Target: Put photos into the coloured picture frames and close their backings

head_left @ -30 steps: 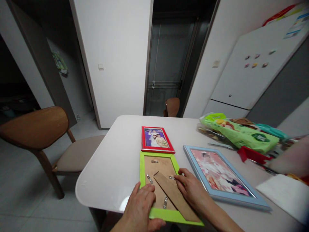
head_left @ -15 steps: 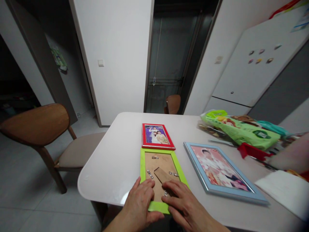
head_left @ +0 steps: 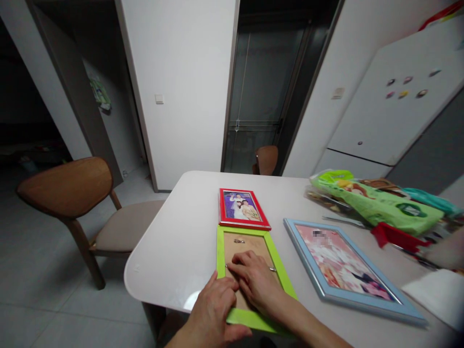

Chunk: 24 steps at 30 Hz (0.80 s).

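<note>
A green picture frame (head_left: pixel 284 280) lies face down near the table's front edge, its brown backing board (head_left: pixel 253 241) showing. Metal clips sit around the board: one clip (head_left: pixel 239 240) at the top and another clip (head_left: pixel 272 269) on the right. My left hand (head_left: pixel 214 307) grips the frame's lower left corner, with the thumb by the bottom edge. Closed fingertips of my right hand (head_left: pixel 255 280) are at the left metal clip (head_left: pixel 226 266), which is mostly covered. That hand and forearm also hide the stand flap and the lower clip.
A red picture frame (head_left: pixel 244 224) with a photo touches the green one's far end. To the right lies a blue picture frame (head_left: pixel 326 295). Beyond it are a green plastic package (head_left: pixel 384 203), a red object (head_left: pixel 395 237) and white paper (head_left: pixel 435 295). A wooden chair (head_left: pixel 68 188) stands at left.
My right hand has moved from the lower clip up and left across the backing to the left clip. My left hand still holds the corner. The view has shifted slightly left.
</note>
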### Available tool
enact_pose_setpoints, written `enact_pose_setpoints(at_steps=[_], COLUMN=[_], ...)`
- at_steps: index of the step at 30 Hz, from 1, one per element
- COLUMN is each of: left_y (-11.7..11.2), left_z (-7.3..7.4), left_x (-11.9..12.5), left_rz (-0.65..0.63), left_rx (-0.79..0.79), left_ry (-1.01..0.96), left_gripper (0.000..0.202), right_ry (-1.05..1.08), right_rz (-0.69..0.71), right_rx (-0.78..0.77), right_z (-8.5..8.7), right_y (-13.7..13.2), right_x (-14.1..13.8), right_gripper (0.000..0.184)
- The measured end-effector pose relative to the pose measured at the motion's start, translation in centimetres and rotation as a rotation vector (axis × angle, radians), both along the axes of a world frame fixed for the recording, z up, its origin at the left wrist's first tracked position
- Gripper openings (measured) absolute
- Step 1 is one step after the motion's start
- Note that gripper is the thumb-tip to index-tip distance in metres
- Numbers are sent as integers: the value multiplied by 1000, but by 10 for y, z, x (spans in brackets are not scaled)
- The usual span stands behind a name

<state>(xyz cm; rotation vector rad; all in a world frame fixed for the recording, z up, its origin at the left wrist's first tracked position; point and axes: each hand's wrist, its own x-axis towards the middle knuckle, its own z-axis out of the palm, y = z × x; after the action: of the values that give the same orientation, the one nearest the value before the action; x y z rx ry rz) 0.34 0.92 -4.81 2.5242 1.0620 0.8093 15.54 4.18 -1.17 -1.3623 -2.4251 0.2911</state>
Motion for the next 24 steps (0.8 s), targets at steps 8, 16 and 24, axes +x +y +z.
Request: enact_pose_setpoints(at_steps=[8, 16, 24], left_y=[2, -1, -1], left_z=[-2, -4, -2], left_x=[1, 1, 3], left_rz=[-5, 23, 24], left_rx=[7, -14, 31], left_ry=[-8, -28, 51], left_gripper=[39, 41, 51], right_ry=[112, 90, 141], right_rz=[-139, -433, -602], right_rx=[-5, 5, -15], right_z=[-7, -20, -25], right_y=[19, 79, 95], right_x=[7, 13, 11], right_gripper=[26, 21, 15])
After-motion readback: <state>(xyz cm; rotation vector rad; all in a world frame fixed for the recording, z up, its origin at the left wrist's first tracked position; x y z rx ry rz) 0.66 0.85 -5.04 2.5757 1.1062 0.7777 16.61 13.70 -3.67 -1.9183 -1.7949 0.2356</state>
